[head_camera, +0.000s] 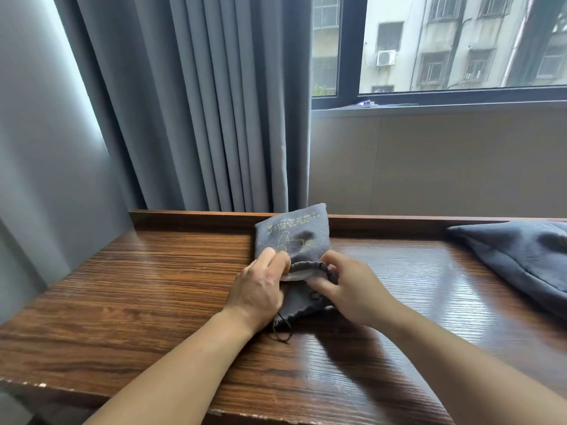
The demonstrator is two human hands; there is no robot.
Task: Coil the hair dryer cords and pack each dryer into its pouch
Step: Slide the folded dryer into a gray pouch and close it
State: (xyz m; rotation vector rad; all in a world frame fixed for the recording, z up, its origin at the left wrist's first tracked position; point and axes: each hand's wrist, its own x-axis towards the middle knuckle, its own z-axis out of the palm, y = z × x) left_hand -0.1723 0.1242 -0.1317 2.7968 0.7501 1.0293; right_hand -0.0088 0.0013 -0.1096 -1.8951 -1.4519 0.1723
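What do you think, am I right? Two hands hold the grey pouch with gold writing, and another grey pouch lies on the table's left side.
Not quite. The head view shows the other grey pouch on the right side of the table, not the left. The left hand and right hand do hold the grey pouch with gold writing.

Wooden table (147, 302), grey curtain (199, 102), window (460, 41) behind

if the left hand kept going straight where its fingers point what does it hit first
The grey pouch, whose mouth the left hand already pinches; past it, likely the table's back rim.
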